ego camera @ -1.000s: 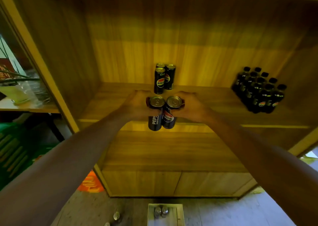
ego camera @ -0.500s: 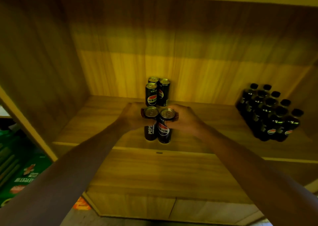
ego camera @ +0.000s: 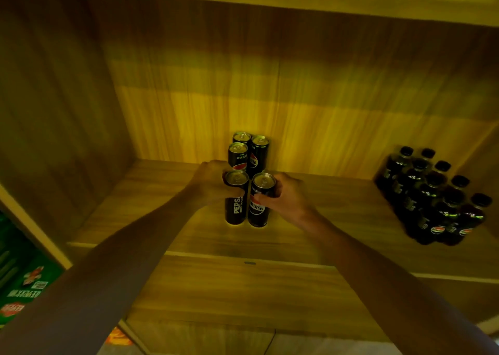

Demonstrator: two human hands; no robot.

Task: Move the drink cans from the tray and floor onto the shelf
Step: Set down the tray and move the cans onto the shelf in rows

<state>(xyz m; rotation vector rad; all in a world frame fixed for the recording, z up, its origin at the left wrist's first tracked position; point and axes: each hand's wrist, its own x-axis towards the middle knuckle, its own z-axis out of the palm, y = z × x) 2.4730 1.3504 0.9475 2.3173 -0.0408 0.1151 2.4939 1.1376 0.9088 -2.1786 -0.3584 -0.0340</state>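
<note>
Two hands set two black Pepsi cans on a wooden shelf.

At the lower left of the frame, green printed packaging (ego camera: 24, 284) shows beside the cabinet. Both forearms reach up from the bottom corners to the frame's centre, where the left hand (ego camera: 209, 183) is wrapped round the left Pepsi can (ego camera: 235, 207) and the right hand (ego camera: 287, 196) is wrapped round the right Pepsi can (ego camera: 258, 211). The two cans stand upright, side by side and nearly touching, their bases at the shelf board (ego camera: 167, 211). Just behind them, against the back panel, three more cans (ego camera: 249, 153) stand in a tight cluster. At the right, well apart, sits a pack of dark cola bottles (ego camera: 434, 200).
</note>
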